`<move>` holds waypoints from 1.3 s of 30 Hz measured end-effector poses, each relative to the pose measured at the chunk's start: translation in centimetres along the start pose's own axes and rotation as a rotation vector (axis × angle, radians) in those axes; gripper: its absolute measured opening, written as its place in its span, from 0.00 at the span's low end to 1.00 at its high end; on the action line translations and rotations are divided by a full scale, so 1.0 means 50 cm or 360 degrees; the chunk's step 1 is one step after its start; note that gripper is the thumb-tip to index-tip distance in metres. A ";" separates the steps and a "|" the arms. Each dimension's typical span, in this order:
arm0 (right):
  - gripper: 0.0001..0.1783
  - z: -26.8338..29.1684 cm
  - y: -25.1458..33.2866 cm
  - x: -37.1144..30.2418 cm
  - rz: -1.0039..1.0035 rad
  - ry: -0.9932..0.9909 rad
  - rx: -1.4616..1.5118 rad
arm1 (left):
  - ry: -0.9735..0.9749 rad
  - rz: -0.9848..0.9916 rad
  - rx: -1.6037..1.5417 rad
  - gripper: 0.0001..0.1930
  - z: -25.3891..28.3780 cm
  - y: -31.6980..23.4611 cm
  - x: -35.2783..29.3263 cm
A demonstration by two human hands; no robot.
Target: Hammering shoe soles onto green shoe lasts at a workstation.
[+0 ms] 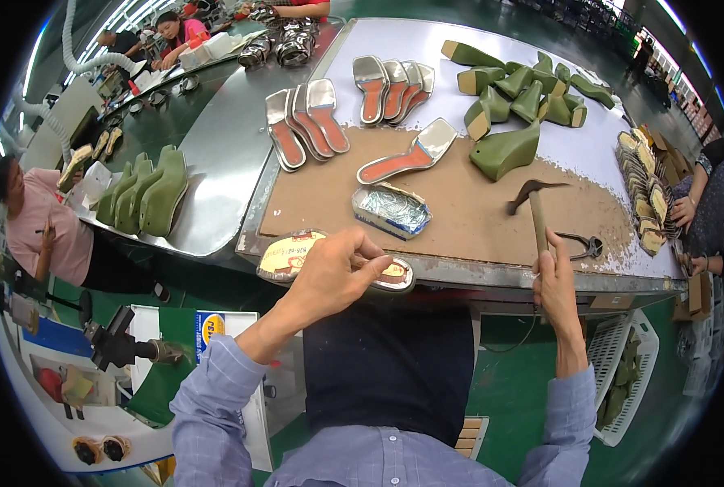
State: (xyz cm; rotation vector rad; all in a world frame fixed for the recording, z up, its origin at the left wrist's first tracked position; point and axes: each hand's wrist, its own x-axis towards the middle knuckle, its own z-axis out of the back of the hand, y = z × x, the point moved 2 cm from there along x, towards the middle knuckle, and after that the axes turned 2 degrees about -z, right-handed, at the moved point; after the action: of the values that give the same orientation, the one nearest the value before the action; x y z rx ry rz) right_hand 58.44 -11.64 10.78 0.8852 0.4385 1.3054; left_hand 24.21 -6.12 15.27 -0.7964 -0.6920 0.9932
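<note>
My right hand [557, 280] is wrapped round the wooden handle of a hammer [538, 215], its dark curved head raised over the table's front part. My left hand [335, 272] is closed in a pinch above a shoe last with a yellow-and-red insole [285, 258] on its upturned sole. Whatever sits between thumb and forefinger is too small to make out. The last lies along the table's front edge, its heel end [396, 273] right of my fingers. Just beyond stands an open box of small nails [392, 211]. A single insole with a silver heel part [410, 154] lies behind it.
Pincers [581, 246] lie right of the hammer. Stacked silver-and-orange insoles [306, 122] and a pile of green shoe lasts [524, 97] cover the far table. More green lasts [163, 191] stand on the left metal table. Co-workers sit left and right; a white crate [622, 373] stands below right.
</note>
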 end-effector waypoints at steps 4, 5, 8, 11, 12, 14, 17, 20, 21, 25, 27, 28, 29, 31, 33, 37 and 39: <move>0.23 -0.020 0.059 -0.063 -0.0529 0.0333 0.0277 | 0.0121 0.0059 0.0019 0.09 0.006 0.003 0.007; 0.23 -0.026 0.058 -0.067 -0.0392 0.0286 0.0128 | 0.0130 0.0030 -0.0005 0.09 0.005 0.011 0.009; 0.23 -0.051 0.059 -0.089 -0.0074 0.0182 -0.0043 | -0.0005 -0.0324 0.0171 0.08 -0.009 0.013 0.014; 0.23 -0.057 0.067 -0.103 -0.0101 0.0176 -0.0091 | -0.0052 -0.0435 0.0586 0.07 -0.020 -0.009 0.014; 0.23 -0.061 0.065 -0.106 -0.0107 0.0182 -0.0087 | 0.0046 -0.0123 0.0450 0.06 -0.018 -0.011 0.015; 0.24 -0.067 0.061 -0.111 -0.0077 0.0144 -0.0098 | 0.0000 -0.0250 0.0519 0.05 -0.023 0.001 0.011; 0.24 -0.067 0.067 -0.111 -0.0025 0.0127 -0.0119 | -0.0055 -0.0384 0.0605 0.05 -0.028 0.003 0.010; 0.24 -0.067 0.068 -0.108 -0.0031 0.0139 -0.0137 | -0.0002 -0.0317 0.0661 0.05 -0.026 0.013 0.013; 0.24 -0.065 0.068 -0.108 0.0007 0.0118 -0.0159 | 0.0058 -0.0252 0.0697 0.05 -0.026 0.016 0.016; 0.24 -0.069 0.055 -0.111 0.0002 0.0105 -0.0218 | 0.0042 -0.0208 0.0714 0.05 -0.028 0.015 0.016; 0.24 -0.073 0.053 -0.113 0.0108 0.0047 -0.0266 | 0.0038 -0.0214 0.0732 0.05 -0.029 0.012 0.016; 0.24 -0.071 0.054 -0.114 0.0106 0.0041 -0.0268 | 0.0031 -0.0215 0.0747 0.05 -0.029 0.011 0.017; 0.24 -0.070 0.056 -0.114 0.0116 0.0036 -0.0296 | 0.0032 -0.0222 0.0746 0.05 -0.028 0.008 0.018; 0.24 -0.067 0.059 -0.116 0.0127 0.0030 -0.0327 | 0.0112 -0.0217 0.0758 0.04 -0.027 0.002 0.018; 0.24 -0.062 0.063 -0.117 0.0092 0.0082 -0.0281 | 0.0114 -0.0251 0.0777 0.03 -0.029 0.003 0.016; 0.24 -0.043 0.098 -0.112 -0.0222 0.0208 -0.0022 | 0.0083 -0.0305 0.0767 0.03 -0.028 0.002 0.014; 0.24 -0.039 0.126 -0.126 0.0036 0.0109 0.0144 | 0.0035 -0.0324 0.0772 0.03 -0.028 0.006 0.009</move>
State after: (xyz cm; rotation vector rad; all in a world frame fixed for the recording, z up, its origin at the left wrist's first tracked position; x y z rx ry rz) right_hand 51.44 -16.97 13.23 0.9252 0.5463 1.3479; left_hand 25.37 -5.97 14.37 -0.3049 -0.4728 0.9140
